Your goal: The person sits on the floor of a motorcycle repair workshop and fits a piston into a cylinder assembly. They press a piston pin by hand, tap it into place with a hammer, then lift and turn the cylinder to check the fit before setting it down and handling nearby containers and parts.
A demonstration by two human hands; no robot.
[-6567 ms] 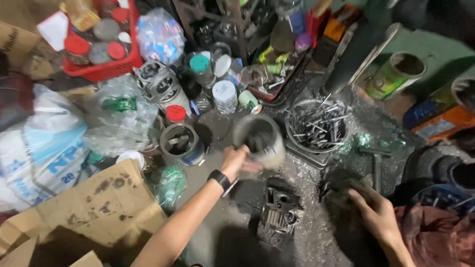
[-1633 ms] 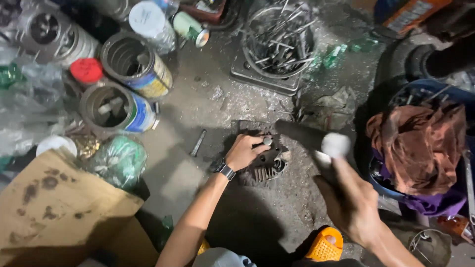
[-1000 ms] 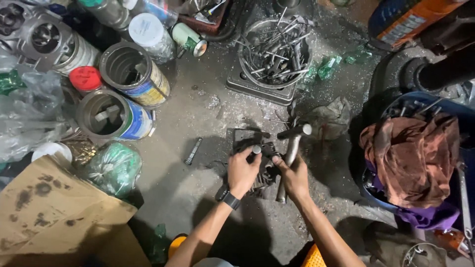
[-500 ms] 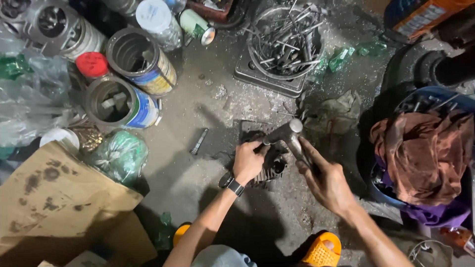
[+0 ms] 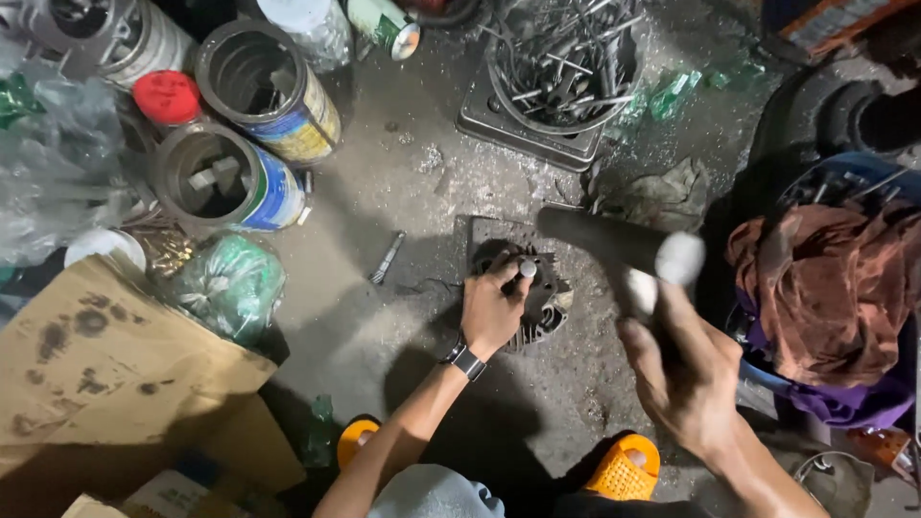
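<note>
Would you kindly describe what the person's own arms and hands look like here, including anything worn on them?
Both forearms are bare, with no sleeves and no gloves in view. The left hand has a dark wristwatch with a black band and a squarish face strapped at the wrist. The right hand shows nothing on its wrist or fingers; it is somewhat motion-blurred, so fine detail such as rings cannot be made out.

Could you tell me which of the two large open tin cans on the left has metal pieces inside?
The lower tin can, beside the green bag; the upper can shows only a bare ribbed inside.

Dim overhead light, deep shadows at the edges, and motion blur smears the raised hammer.
</note>
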